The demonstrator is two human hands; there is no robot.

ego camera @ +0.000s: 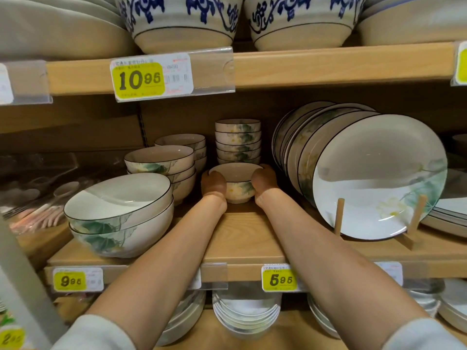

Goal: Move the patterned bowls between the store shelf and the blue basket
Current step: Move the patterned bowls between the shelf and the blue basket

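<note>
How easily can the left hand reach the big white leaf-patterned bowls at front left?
Probably not yet: the left hand, with the right hand, grips the small white floral bowl. Once freed, the big bowls lie unobstructed beside it.

A wooden shelf (242, 238) is seen, with two large leaf-painted bowls (118, 215) stacked at its front left. Behind them two stacks of medium bowls (161, 162) are set, and a stack of small bowls (237, 140) is kept at the back. Just before that stack a small bowl (235, 184) is found. On the right, plates (366, 173) are leaned upright in a wooden rack (340, 215).
</note>
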